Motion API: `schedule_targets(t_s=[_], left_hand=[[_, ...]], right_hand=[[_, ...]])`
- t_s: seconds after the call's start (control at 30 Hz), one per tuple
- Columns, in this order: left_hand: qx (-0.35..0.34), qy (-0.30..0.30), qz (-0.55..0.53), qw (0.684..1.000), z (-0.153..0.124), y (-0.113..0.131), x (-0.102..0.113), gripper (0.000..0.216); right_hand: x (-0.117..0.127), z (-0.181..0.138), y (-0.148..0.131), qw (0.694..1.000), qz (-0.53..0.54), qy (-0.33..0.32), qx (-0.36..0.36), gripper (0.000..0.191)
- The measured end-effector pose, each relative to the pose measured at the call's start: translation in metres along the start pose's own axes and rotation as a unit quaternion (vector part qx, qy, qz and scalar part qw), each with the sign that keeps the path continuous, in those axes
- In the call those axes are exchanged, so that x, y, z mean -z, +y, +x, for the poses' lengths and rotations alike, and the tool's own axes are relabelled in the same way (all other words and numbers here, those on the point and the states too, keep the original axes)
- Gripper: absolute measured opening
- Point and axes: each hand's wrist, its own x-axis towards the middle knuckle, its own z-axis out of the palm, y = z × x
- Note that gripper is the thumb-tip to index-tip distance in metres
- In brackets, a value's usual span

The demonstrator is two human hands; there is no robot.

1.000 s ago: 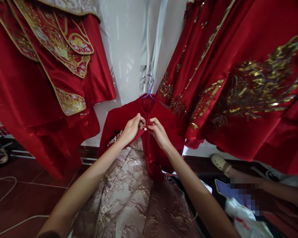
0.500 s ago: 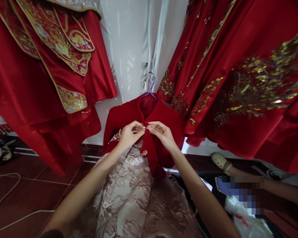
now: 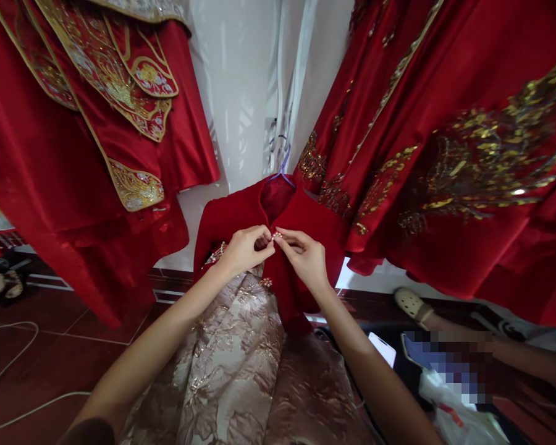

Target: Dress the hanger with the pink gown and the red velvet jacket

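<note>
A short red jacket (image 3: pixel 231 210) hangs on a purple hanger (image 3: pixel 282 172), over a champagne-coloured dress with a raised floral pattern (image 3: pixel 234 346). At the front opening just below the collar, my left hand (image 3: pixel 248 248) pinches the jacket's edge. My right hand (image 3: pixel 304 253) pinches a small jewelled button (image 3: pixel 277 235) there, its fingertips almost meeting the left ones. Exactly how the button and the edge sit between the fingers is hidden. Lower on the opening is a second jewelled button (image 3: pixel 265 282). A beaded ornament (image 3: pixel 215 253) shows beside my left wrist.
Red embroidered garments (image 3: pixel 134 111) hang at the left, and a red sequined dress (image 3: pixel 482 161) at the right. At lower right are a phone (image 3: pixel 382 350), a plastic bag (image 3: pixel 463 414) and another person's foot in a beige clog (image 3: pixel 412 304). A cable (image 3: pixel 9 364) lies on the tiled floor.
Both hands stay at the collar opening. My left fingertips have shifted slightly right, closer to the right ones, and the right fingers are bent more. The lower button has moved slightly.
</note>
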Motion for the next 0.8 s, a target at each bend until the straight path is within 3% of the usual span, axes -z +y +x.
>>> schedule_targets(t_s=[0.43,0.57,0.73,0.8], left_hand=[[-0.015,-0.055,-0.002,0.998,0.008,-0.003,0.001,0.008],[0.000,-0.037,-0.021,0.999,0.006,-0.006,-0.006,0.009],[0.038,-0.021,-0.044,0.998,-0.029,-0.003,-0.019,0.032],[0.056,-0.011,0.012,0.998,-0.052,-0.002,-0.021,0.043]], right_hand=[[0.003,0.003,0.006,0.999,-0.017,-0.034,0.007,0.037],[-0.001,0.000,0.007,0.999,-0.032,-0.034,0.009,0.038],[-0.013,-0.032,0.021,0.999,-0.034,0.001,-0.024,0.069],[-0.012,-0.043,0.031,0.997,-0.063,-0.010,-0.053,0.065]])
